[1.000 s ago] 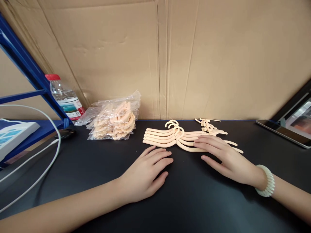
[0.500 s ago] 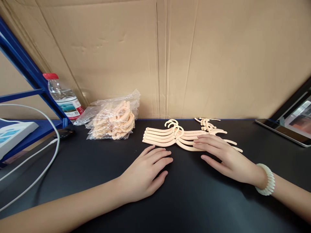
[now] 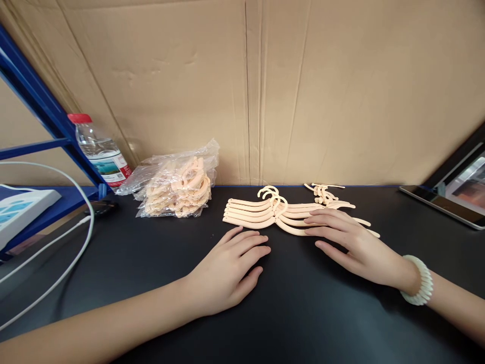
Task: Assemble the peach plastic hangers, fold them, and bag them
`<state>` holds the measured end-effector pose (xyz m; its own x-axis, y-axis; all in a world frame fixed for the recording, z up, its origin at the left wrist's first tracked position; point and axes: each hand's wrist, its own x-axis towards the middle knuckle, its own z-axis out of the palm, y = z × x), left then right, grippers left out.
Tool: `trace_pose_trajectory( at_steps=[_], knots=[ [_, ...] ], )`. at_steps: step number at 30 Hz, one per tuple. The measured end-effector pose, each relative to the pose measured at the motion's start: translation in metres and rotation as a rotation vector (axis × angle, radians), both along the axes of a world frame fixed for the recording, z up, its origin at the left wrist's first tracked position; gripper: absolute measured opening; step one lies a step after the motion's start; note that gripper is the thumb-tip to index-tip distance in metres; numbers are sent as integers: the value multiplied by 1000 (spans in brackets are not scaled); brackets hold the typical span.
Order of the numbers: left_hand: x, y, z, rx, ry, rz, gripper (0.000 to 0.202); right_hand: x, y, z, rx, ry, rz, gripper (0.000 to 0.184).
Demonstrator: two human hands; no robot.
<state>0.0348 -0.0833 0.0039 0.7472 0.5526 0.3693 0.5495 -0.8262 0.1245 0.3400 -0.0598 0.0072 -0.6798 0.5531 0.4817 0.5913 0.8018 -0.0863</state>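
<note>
Several peach-coloured folding hangers [image 3: 252, 218] lie in an overlapping row on the black table, their hooks bunched at the middle. My left hand [image 3: 233, 265] rests palm down in front of their left arms, fingers spread, holding nothing. Over the right arms of the hangers lies my right hand [image 3: 354, 242], fingers stretched out and covering part of them; whether it presses on them I cannot tell. A small heap of peach hanger parts [image 3: 324, 194] sits behind the right end of the row.
A clear plastic bag [image 3: 176, 184] of peach parts stands at the back left, beside a red-capped water bottle [image 3: 100, 151]. A blue metal frame [image 3: 41, 96] and a white cable [image 3: 89, 222] are at far left. A tablet [image 3: 447, 205] leans at right. Cardboard [image 3: 182, 76] walls the back.
</note>
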Motion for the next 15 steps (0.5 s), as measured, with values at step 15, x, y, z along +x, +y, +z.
trace_pose_trajectory(
  at_steps=[15],
  knots=[
    [-1,0,-6,7,-16,-1,31,2,1,0,13,-15,-1,27]
  ],
)
